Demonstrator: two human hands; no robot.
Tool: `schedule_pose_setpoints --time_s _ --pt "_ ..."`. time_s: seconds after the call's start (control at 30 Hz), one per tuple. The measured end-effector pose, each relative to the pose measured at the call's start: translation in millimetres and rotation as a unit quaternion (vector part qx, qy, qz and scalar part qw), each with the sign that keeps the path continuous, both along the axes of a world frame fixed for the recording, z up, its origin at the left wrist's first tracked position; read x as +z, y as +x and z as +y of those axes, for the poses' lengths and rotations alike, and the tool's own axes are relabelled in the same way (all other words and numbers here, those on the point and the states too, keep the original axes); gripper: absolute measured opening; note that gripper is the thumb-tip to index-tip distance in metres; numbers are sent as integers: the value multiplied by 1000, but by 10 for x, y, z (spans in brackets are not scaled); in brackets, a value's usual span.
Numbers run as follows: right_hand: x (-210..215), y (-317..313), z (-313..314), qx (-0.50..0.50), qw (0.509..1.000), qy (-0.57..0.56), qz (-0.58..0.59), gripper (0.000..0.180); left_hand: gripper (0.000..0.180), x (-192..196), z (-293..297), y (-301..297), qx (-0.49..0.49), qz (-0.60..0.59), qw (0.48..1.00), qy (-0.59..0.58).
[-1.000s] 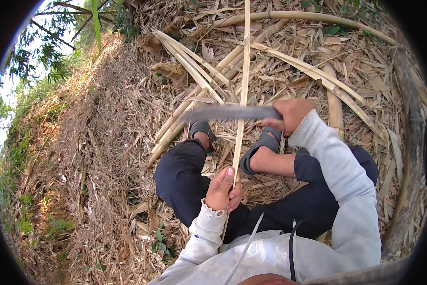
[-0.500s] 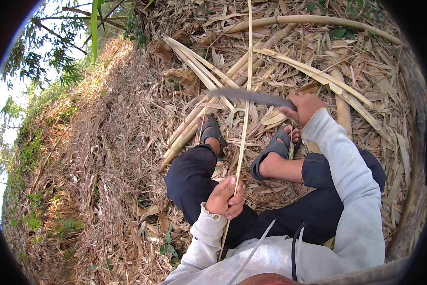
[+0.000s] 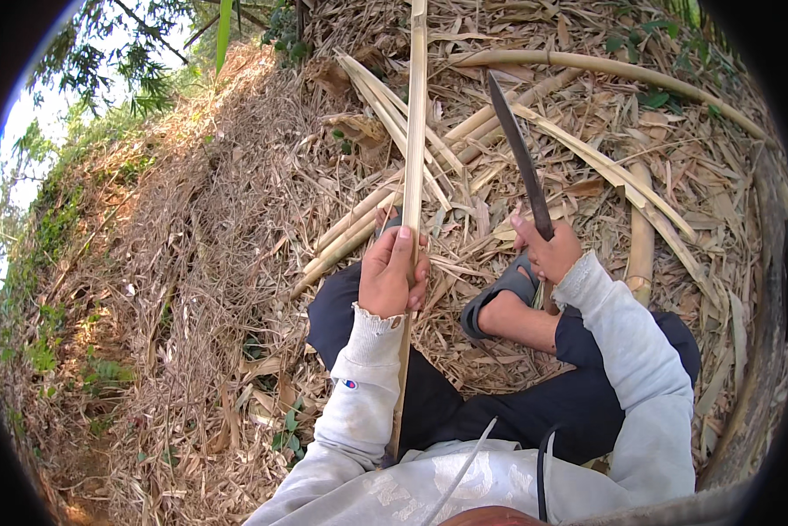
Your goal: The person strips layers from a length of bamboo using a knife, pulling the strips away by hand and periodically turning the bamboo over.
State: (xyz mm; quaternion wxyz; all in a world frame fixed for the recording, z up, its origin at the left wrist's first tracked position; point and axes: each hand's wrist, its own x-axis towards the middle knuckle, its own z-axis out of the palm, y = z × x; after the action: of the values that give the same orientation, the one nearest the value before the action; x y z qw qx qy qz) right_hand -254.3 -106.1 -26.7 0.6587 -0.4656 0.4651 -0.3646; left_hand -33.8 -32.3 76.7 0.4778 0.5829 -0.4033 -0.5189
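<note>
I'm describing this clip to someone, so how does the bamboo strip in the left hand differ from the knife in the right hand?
The bamboo strip is pale tan and long, running from the person's lap past the picture's top edge; the knife is dark and shorter. The strip stands nearly straight up in the picture; the knife blade leans up and to the left. The left hand grips the strip partway along, the right hand holds the knife at its lower end. Both are slim, held above bamboo litter.
</note>
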Motion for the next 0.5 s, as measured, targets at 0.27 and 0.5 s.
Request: schedule_pose_setpoints --time_s 0.27,0.5 --pt "-103 279 516 145 986 16 -79 39 29 450 -149 -93 7 -93 995 -38" --pt "-30 381 893 184 960 -67 -202 25 33 927 -119 -580 -221 -193 944 -148"
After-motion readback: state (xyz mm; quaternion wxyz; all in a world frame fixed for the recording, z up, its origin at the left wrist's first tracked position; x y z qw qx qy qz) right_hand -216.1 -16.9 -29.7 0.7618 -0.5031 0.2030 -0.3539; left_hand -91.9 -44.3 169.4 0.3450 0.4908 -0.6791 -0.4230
